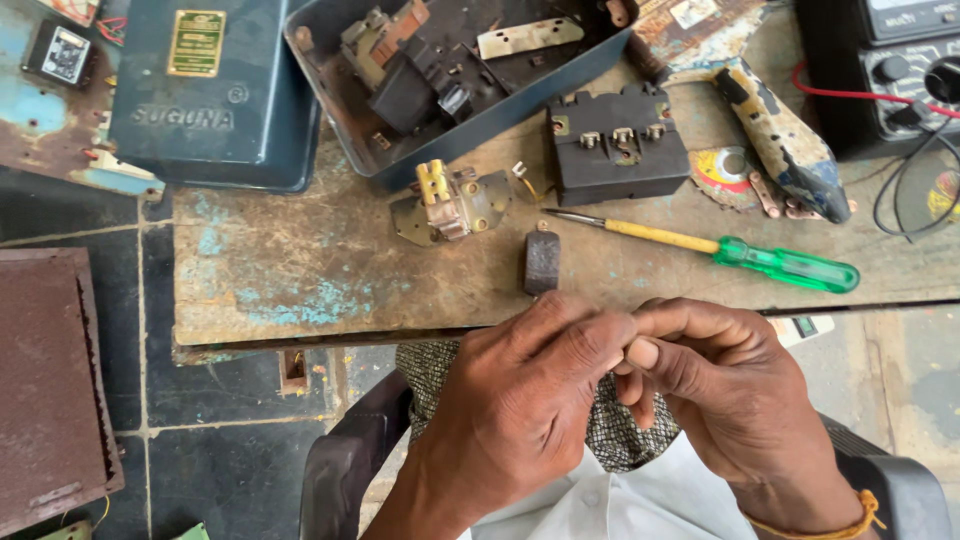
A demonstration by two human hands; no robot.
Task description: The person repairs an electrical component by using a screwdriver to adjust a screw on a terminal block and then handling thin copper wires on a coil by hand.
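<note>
Left hand (520, 400) and right hand (725, 395) pressed together over lap, fingertips pinched narrow; whatever is held is hidden, cannot be told. Green-handled screwdriver (730, 252) lies untouched on wooden bench (300, 270). Black terminal block (617, 145), metal bracket part (452, 203), small dark block (541, 262) already laid out; open blue box (450, 80) still holds parts.

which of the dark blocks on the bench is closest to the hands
The small dark block standing alone near the bench's front edge, just above the left hand; the larger black terminal block sits farther back.

Both hands (620, 390) meet fingertip to fingertip, seemingly pinching something hidden.
</note>
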